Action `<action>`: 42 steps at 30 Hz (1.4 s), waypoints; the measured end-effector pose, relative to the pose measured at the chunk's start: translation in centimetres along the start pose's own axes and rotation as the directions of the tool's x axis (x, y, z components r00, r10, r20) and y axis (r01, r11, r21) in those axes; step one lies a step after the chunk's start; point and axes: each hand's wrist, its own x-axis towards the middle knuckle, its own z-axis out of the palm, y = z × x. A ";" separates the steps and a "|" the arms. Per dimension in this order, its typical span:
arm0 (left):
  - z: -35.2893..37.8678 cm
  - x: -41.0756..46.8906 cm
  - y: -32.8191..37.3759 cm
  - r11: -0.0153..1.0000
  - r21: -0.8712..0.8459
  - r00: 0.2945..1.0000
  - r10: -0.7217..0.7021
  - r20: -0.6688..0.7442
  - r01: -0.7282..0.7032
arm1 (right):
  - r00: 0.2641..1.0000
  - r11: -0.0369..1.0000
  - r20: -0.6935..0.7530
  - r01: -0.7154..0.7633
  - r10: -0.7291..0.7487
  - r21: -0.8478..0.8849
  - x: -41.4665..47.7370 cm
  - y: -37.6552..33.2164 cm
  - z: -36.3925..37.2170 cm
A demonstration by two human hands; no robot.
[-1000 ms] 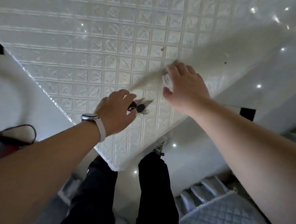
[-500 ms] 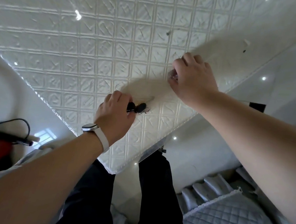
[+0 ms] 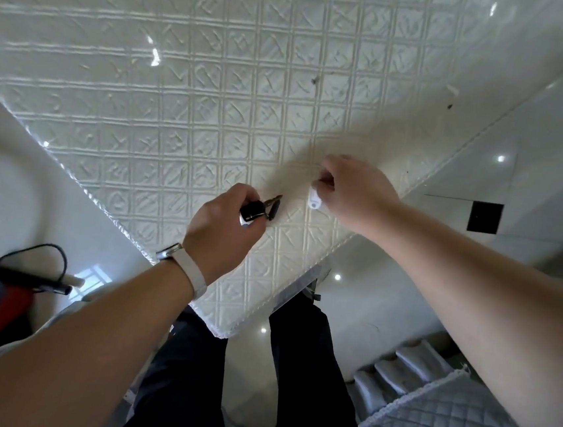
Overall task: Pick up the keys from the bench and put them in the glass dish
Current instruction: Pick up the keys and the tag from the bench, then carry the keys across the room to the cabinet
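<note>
Now my left hand (image 3: 223, 232) is curled tight around the black keys (image 3: 256, 210), a blade sticking out past my fingertips, just above the white embossed bench (image 3: 181, 100). To its right, my right hand (image 3: 354, 192) pinches a small white tag (image 3: 314, 197) between thumb and forefinger, fingers nearly closed. No glass dish shows.

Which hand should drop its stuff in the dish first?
Hard to say: no glass dish shows in this view. Both hands are loaded: the left hand grips the black keys, and the right hand pinches a white tag. Probably whichever ends up nearer the dish.
</note>
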 end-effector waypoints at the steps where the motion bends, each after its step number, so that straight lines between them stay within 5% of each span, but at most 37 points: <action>1: -0.3 -0.3 0.4 1.000 -0.025 1.000 0.003 -0.001 -0.003 | 1.000 0.999 -0.007 -0.005 0.005 0.046 -0.8 -0.6 -0.4; 10: -7.6 -4.3 8.3 0.968 -0.178 0.984 0.178 -0.001 -0.176 | 0.936 0.933 -0.296 -0.077 0.189 0.351 -10.5 -8.8 -8.3; 17: -18.9 -8.2 18.7 0.859 -0.140 0.865 0.500 0.028 -0.492 | 0.743 0.821 -0.538 -0.027 0.398 0.570 -20.1 -18.1 -18.0; 22: -25.2 -13.1 24.6 0.783 -0.242 0.804 0.594 0.019 -0.573 | 0.542 0.679 -0.614 0.102 0.575 0.727 -27.0 -23.5 -24.3; 28: -28.2 -19.0 30.6 0.692 -0.338 0.733 0.680 0.009 -0.638 | 0.409 0.531 -0.618 0.316 0.671 0.786 -34.9 -25.8 -28.5; 35: -26.8 -25.2 37.1 0.586 -0.423 0.652 0.758 -0.014 -0.691 | 0.386 0.428 -0.624 0.482 0.680 0.765 -43.1 -23.5 -30.0; 42: -20.3 -32.0 43.8 0.573 -0.445 0.638 0.770 0.005 -0.688 | 0.404 0.398 -0.606 0.489 0.685 0.776 -52.0 -16.5 -31.2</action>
